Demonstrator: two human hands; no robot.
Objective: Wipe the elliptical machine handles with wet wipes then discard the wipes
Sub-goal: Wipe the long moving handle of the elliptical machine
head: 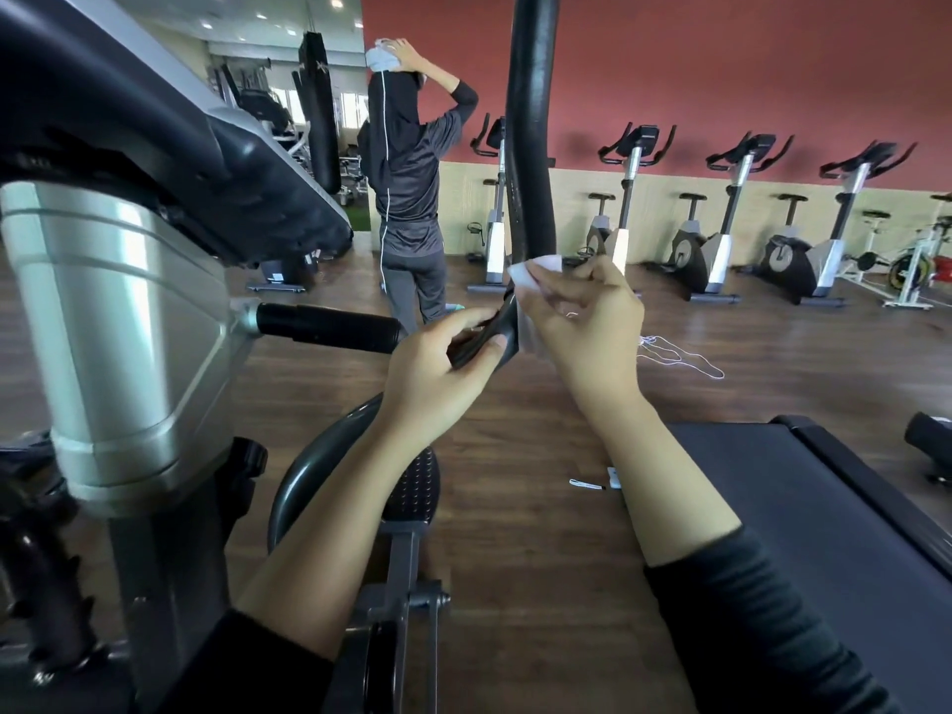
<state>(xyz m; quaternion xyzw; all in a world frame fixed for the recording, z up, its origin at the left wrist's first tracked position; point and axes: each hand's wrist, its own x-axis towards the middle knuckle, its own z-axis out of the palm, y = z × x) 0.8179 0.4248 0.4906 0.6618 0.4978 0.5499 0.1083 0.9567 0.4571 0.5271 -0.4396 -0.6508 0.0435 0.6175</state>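
One white wet wipe [536, 273], thin and crumpled, is pressed against the lower part of a tall, curved black elliptical handle [530, 146] at the centre of the view. The right hand [587, 327] pinches the wipe between thumb and curled fingers. The left hand [438, 373] grips the dark bar [489, 337] just below it. To the left stands the silver console column [129, 327]; behind, a person [412, 188] faces away, near a row of exercise bikes [721, 224].

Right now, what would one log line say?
step: wiping | left hand: grips handle | right hand: holds wipe on handle | wipe: not discarded
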